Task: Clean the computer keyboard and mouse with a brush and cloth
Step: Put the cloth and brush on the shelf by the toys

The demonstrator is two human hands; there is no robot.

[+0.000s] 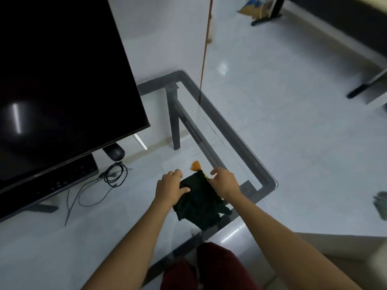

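A dark green cloth [199,204] lies folded on the glass table near its right front corner. My left hand [170,184] presses on the cloth's left edge. My right hand [225,181] touches its far right corner, fingers curled. Orange brush bristles [195,165] poke out just beyond the cloth; the handle is hidden. A black keyboard [62,178] lies under the monitor's lower edge, mostly covered. A black mouse [116,152] sits behind it, with its coiled cable [115,174] beside it.
A large dark monitor [58,84] fills the left side and overhangs the keyboard. The glass table's [240,139] dark frame edge runs along the right, with tiled floor beyond. My knees in red trousers [209,268] are under the front edge.
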